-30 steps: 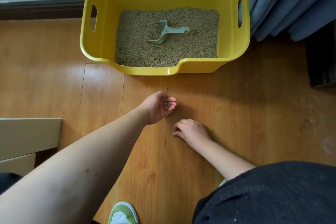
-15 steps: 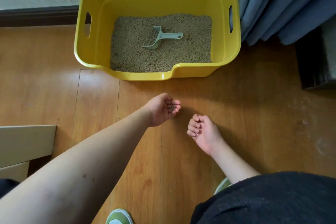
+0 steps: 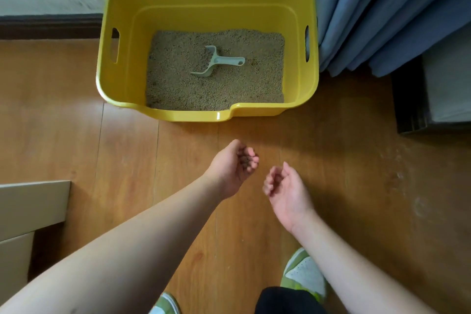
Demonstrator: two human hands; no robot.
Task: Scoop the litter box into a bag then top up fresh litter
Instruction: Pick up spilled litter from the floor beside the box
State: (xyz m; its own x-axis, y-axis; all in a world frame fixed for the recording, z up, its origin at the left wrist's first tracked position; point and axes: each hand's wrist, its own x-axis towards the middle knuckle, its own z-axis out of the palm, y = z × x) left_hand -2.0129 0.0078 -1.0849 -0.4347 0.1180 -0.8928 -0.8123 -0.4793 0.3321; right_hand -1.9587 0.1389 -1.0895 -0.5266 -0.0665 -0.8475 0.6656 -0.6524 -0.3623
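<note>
Left hand is cupped, fingers curled round a few stray litter grains, just above the floor near the box. Right hand sits just beside it, palm up, fingers loosely half-curled, holding nothing. Litter box is further off by the wall, w/ litter across the bottom & the scoop lying on it. No bag in view, so can't tell if scooping's done. Looks like spill pickup; fresh top-up prob left.

Single view: head-worn wide-angle camera, looking forward and steeply down over the person's own forearms. Left hand and right hand sitting mid-frame, close; yellow litter box lying farther ahead, against the wall.
</note>
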